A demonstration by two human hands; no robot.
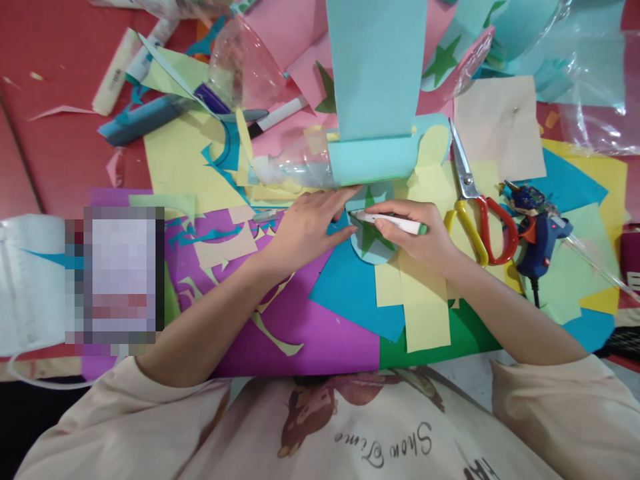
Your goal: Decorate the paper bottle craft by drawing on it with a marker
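Light-blue paper with a rounded lower edge [376,258], bearing a dark-green star [369,235], lies at centre frame. The right hand [425,230] grips a slim white marker with a green end [395,221], tip at the star; the left hand [313,223], loosely spread, meets the paper's left edge. Clean marks call for firm left fingers and light strokes.

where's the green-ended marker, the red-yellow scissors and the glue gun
Green-ended marker [401,223]: head view, on the white barrel
Red-yellow scissors [468,181]: head view, on the pivot
Glue gun [537,250]: head view, on the blue body
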